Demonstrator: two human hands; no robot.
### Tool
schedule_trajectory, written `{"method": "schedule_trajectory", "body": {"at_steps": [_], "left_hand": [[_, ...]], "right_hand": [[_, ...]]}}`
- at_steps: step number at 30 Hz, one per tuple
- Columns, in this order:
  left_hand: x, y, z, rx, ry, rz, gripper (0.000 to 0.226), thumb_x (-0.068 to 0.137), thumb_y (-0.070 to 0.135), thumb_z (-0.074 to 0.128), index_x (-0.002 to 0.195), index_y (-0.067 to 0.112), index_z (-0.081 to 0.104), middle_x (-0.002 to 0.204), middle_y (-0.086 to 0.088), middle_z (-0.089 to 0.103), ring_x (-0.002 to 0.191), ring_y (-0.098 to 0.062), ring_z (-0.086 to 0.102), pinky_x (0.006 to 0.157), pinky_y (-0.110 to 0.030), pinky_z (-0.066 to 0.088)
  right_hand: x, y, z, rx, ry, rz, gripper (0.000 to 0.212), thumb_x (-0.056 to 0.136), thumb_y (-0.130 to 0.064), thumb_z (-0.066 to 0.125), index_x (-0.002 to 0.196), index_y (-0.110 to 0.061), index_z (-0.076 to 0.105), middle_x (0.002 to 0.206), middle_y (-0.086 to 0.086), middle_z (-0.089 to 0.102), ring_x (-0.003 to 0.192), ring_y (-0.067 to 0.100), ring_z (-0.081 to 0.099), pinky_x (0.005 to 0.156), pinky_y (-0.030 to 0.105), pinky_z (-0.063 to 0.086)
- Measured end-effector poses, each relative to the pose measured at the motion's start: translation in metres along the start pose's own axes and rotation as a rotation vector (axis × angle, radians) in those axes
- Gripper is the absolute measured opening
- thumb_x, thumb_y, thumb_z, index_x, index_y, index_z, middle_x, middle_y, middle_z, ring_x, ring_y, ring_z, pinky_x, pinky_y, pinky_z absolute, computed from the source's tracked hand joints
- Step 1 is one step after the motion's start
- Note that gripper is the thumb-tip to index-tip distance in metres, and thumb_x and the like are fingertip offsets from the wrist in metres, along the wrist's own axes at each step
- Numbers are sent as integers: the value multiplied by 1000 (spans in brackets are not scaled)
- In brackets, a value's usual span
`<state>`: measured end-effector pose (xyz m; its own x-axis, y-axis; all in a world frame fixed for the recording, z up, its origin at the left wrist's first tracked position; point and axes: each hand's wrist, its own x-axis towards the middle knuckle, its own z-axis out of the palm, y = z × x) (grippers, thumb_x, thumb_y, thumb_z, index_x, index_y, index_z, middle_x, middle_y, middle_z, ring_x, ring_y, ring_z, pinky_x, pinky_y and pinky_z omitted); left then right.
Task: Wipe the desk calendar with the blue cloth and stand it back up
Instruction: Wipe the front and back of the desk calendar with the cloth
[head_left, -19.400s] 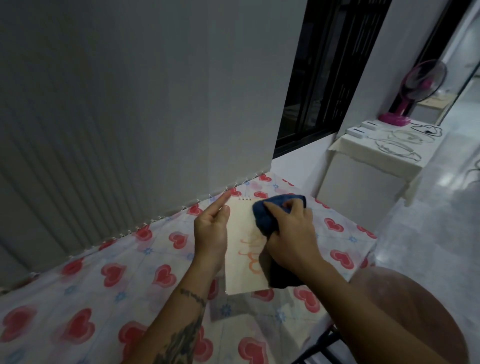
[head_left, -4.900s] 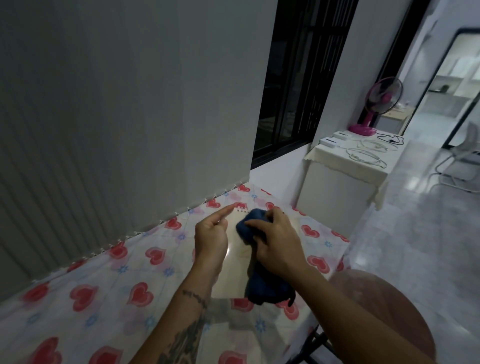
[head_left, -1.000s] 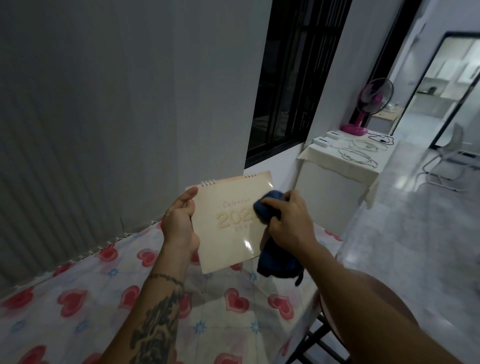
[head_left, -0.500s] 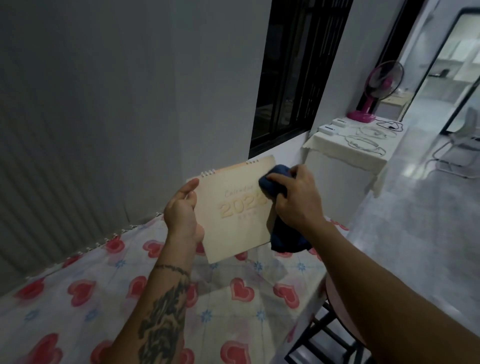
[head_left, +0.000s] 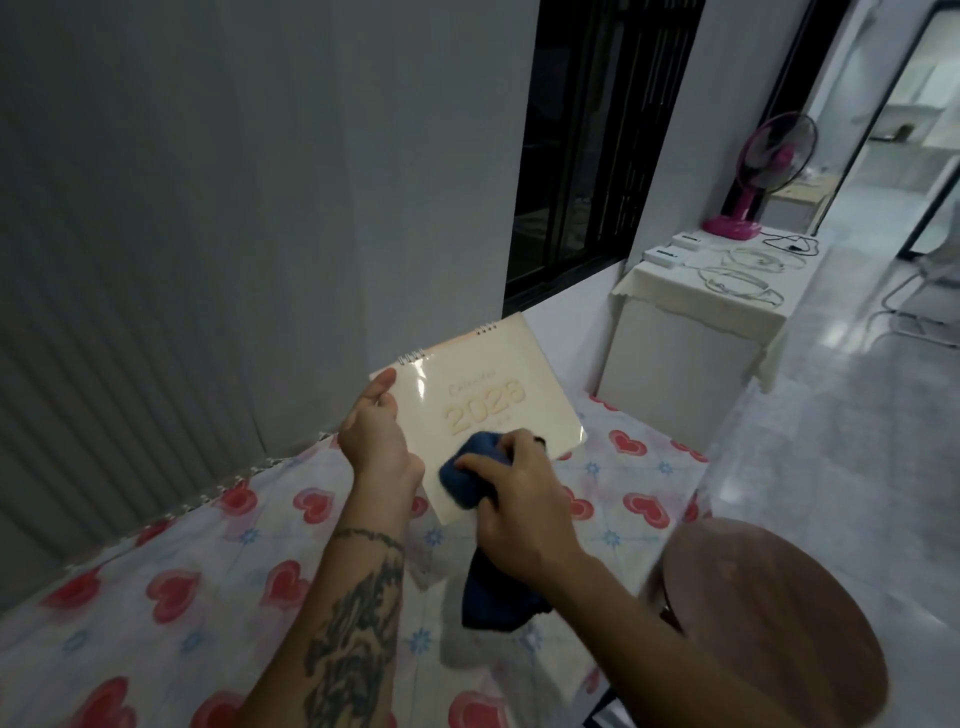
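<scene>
A cream desk calendar (head_left: 483, 395) with spiral rings along its top and "2026" on the cover is held up in the air, tilted, above the table. My left hand (head_left: 376, 441) grips its left edge, thumb on the front. My right hand (head_left: 517, 499) is closed on the blue cloth (head_left: 467, 475) and presses it against the lower part of the cover. The rest of the cloth hangs down below my right wrist.
The table (head_left: 182, 597) wears a white cover with red hearts and stands against a grey wall. A round brown stool (head_left: 769, 618) sits at the right. Further right stands a white cabinet (head_left: 685, 364) with a pink fan (head_left: 753, 176), boxes and cables.
The cloth has slid from the upper right of the cover down to its lower edge. The calendar sits a little lower and more tilted back than half a second ago.
</scene>
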<state>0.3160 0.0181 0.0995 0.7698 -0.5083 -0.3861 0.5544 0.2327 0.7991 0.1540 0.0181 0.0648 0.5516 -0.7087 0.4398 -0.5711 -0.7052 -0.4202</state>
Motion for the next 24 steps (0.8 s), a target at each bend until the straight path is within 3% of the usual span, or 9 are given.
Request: {"method": "schedule_trajectory", "body": {"at_steps": [5,12,15,19,24], "left_hand": [[1,0,-4,-25,-17,-9,39,98,19,55,77,40,80,100,-1,72,82,-31,71,58,-40,59],[10,3,-14,-60,-49,42,42,98,12,52,80,38,80,110,0,72,93,-30,70,60,-36,58],[13,5,-16,-70,-30,33,38,98,15,54,82,40,80,106,3,73,91,-28,70,59,-36,58],[10,10,-12,-73,-58,23,38,98,17,54,83,40,80,104,3,73,88,-28,70,54,-36,58],[7,14,-16,-81,-111,42,43,100,10,50,81,33,81,102,0,74,84,-27,71,52,-32,58]], "right_hand": [[-1,17,-5,-19,-92,-92,42,78,-19,56,118,-29,62,113,3,44,102,21,43,76,34,46],[10,57,-17,-35,78,214,43,81,-11,58,120,-28,62,106,-1,41,98,20,46,75,34,49],[7,45,-15,-71,86,100,41,80,-18,54,119,-30,59,105,-2,41,94,17,44,70,31,48],[-3,40,-14,-10,-69,-76,44,78,-31,43,119,-31,58,109,-2,40,98,17,42,72,30,46],[14,64,-23,-6,37,194,44,82,-13,58,122,-29,60,109,-5,38,97,13,41,81,27,44]]}}
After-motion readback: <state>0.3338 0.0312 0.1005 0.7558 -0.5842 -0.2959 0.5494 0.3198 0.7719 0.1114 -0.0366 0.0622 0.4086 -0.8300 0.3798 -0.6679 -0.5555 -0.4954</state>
